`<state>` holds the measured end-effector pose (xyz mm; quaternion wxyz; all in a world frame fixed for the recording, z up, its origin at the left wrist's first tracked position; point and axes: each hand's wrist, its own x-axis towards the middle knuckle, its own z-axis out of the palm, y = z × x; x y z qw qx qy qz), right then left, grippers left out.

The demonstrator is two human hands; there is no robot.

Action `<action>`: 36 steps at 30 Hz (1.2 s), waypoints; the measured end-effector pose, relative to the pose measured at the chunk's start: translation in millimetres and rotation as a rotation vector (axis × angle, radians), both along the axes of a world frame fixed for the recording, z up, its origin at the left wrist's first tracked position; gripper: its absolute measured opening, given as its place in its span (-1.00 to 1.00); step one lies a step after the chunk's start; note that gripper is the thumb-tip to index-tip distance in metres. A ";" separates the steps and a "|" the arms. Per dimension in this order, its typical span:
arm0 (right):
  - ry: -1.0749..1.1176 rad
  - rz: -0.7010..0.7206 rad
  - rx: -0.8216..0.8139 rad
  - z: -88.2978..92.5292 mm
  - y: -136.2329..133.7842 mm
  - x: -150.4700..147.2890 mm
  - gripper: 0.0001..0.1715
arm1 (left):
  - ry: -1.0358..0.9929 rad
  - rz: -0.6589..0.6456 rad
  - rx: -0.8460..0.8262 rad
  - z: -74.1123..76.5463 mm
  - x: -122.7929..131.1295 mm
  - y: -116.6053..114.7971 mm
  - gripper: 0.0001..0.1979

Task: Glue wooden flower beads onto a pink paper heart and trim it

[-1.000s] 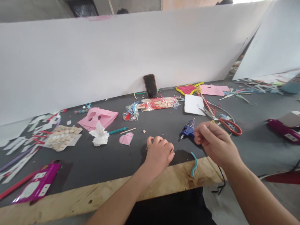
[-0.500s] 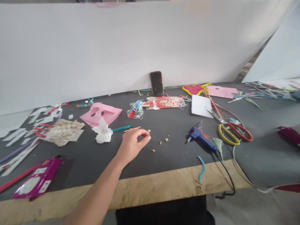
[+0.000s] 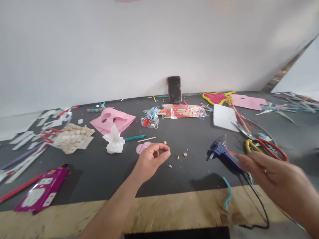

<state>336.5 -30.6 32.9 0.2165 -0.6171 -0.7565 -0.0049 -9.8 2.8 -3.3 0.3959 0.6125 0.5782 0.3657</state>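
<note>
My left hand (image 3: pixel 151 159) hovers over the dark table mat, thumb and forefinger pinched on a tiny pale bead. Right of it a few small beads (image 3: pixel 184 154) lie loose on the mat. A pink paper heart (image 3: pixel 142 147) peeks out just behind the hand. My right hand (image 3: pixel 274 174) comes in low from the right, motion-blurred, fingers stretched out and apart, holding nothing. It is just in front of the blue glue gun (image 3: pixel 224 154), whose black cord runs off the table edge.
Red and yellow scissors (image 3: pixel 264 146) lie right of the glue gun. A curved blue strip (image 3: pixel 227 196) lies on the wooden table edge. Crumpled tissue (image 3: pixel 114 142), pink cut paper (image 3: pixel 113 120), a stick bundle (image 3: pixel 183 111), a phone (image 3: pixel 174 89) against the white board, a purple packet (image 3: pixel 42 194) at left.
My left hand lifted slightly and moved right, still pinched. My right hand, out of view half a second ago, has come back in from the right. The camera tilted a little.
</note>
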 end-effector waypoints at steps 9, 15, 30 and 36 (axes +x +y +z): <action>0.148 0.496 0.125 -12.8 77.1 -133.7 -0.82 | 0.408 -0.113 0.332 -14.3 -2.4 1.9 -0.87; 0.197 0.490 0.050 -22.6 80.4 -123.6 -0.82 | 0.585 -0.248 0.395 -21.2 -0.2 3.0 -0.83; 0.088 0.556 -0.095 -28.9 80.2 -122.6 -0.76 | 0.607 -0.173 0.376 -7.3 -2.0 -6.8 -0.89; -0.039 0.586 -0.242 -28.0 76.3 -123.8 -0.77 | 0.701 -0.095 0.383 -16.6 0.2 -3.0 -0.86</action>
